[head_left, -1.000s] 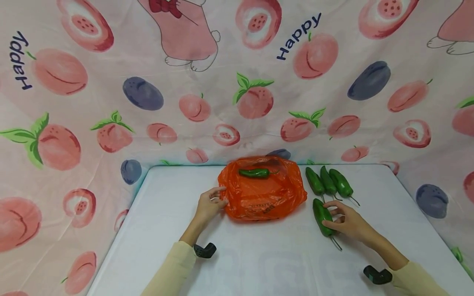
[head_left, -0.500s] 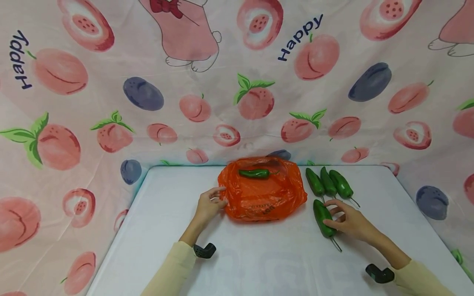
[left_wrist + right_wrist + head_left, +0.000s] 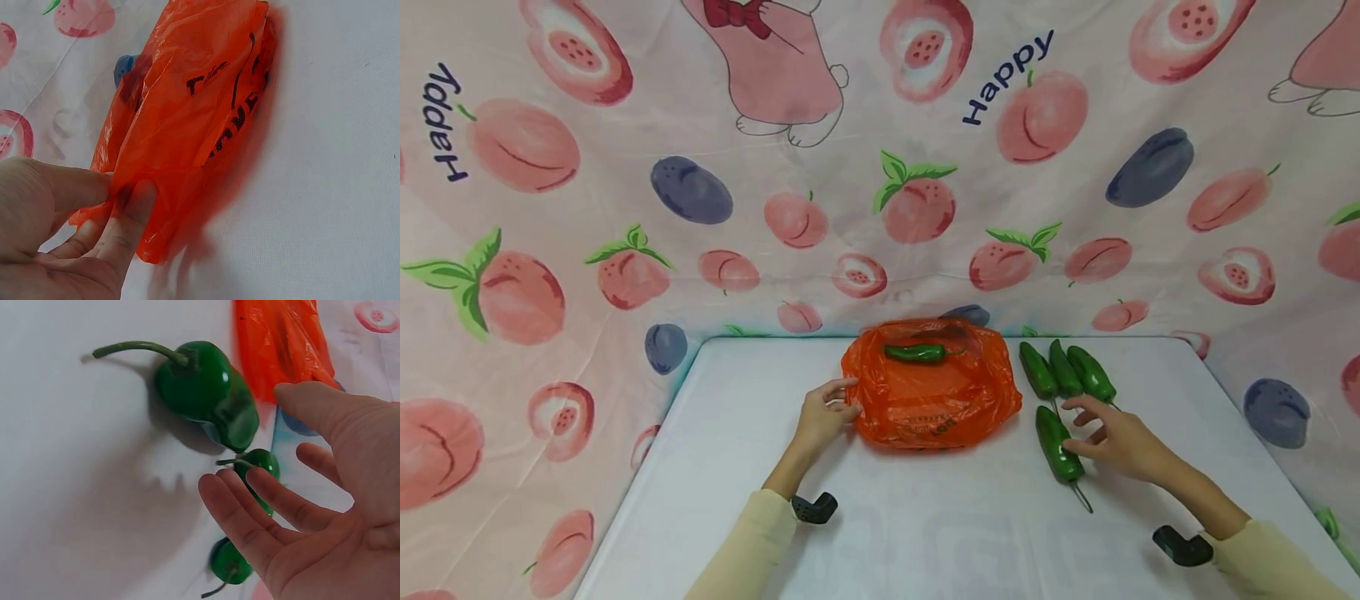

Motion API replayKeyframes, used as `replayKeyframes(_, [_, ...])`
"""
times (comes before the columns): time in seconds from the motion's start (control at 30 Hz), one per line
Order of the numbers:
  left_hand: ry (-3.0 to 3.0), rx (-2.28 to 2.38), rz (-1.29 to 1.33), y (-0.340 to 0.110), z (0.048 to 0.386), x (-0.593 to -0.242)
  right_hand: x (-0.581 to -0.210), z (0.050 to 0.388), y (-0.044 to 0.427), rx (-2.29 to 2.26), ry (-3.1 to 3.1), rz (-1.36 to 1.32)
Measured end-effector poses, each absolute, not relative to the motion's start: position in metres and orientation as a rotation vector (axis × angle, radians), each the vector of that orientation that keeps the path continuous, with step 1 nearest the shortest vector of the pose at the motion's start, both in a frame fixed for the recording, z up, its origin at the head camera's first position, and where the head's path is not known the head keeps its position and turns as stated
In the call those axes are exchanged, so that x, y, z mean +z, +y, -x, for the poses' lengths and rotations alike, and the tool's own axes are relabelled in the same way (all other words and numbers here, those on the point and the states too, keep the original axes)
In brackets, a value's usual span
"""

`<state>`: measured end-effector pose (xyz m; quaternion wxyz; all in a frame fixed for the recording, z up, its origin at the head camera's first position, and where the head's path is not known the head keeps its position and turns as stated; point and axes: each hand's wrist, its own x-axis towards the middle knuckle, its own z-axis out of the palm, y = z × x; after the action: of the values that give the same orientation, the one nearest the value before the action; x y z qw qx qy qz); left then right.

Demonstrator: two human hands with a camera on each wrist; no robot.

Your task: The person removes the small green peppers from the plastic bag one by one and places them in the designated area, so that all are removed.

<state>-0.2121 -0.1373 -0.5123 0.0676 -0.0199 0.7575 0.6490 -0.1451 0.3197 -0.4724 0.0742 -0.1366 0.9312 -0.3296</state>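
Note:
My left hand (image 3: pixel 820 419) pinches the left rim of an orange plastic bag (image 3: pixel 880 427) between thumb and fingers, as the left wrist view also shows. One green pepper (image 3: pixel 914 354) lies inside the bag. To the bag's right, a larger green pepper (image 3: pixel 1054 440) rests on the table, its stem toward me. Beside that pepper hovers my right hand (image 3: pixel 1120 442), fingers spread and holding nothing. The right wrist view shows a gap between the fingers and this pepper (image 3: pixel 197 381).
Three more green peppers lie side by side behind it: left (image 3: pixel 1037 369), middle (image 3: pixel 1064 371) and right (image 3: pixel 1091 375). They sit near the back edge of the white table (image 3: pixel 760 375). A fruit-patterned cloth (image 3: pixel 820 275) hangs behind the table.
My right hand has let go of the larger pepper and drawn a little to the right, its fingers opening. The pepper stays in place, and my left hand keeps its hold on the bag.

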Motion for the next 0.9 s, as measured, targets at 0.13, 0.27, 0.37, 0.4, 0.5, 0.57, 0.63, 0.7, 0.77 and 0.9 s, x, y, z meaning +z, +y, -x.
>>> replayKeyframes(0.13, [2.283, 1.960, 0.070, -0.137, 0.212, -0.512, -0.467, 0.148, 0.319, -0.958, 2.822, 0.447])
replayKeyframes(0.27, [2.282, 1.960, 0.065, -0.137, 0.211, -0.511, -0.461, 0.150, 0.317, -0.940, 2.846, 0.471])
replayKeyframes(0.37, [2.282, 1.954, 0.056, -0.137, 0.212, -0.512, -0.456, 0.152, 0.315, -0.934, 2.874, 0.515])
replayKeyframes(0.4, [2.282, 1.951, 0.052, -0.137, 0.212, -0.512, -0.454, 0.153, 0.314, -0.935, 2.881, 0.530])
replayKeyframes(0.5, [2.288, 1.941, 0.057, -0.138, 0.212, -0.513, -0.449, 0.156, 0.311, -0.935, 2.908, 0.587])
replayKeyframes(0.57, [2.294, 1.937, 0.062, -0.138, 0.212, -0.513, -0.445, 0.158, 0.309, -0.933, 2.920, 0.615])
replayKeyframes(0.63, [2.299, 1.934, 0.061, -0.138, 0.212, -0.513, -0.441, 0.160, 0.307, -0.922, 2.930, 0.636])
replayKeyframes(0.7, [2.299, 1.935, 0.065, -0.138, 0.212, -0.512, -0.436, 0.163, 0.305, -0.914, 2.935, 0.664])
replayKeyframes(0.77, [2.295, 1.935, 0.066, -0.139, 0.211, -0.512, -0.431, 0.166, 0.302, -0.912, 2.938, 0.694])
replayKeyframes(0.9, [2.284, 1.940, 0.060, -0.139, 0.211, -0.511, -0.421, 0.173, 0.296, -0.912, 2.940, 0.750])
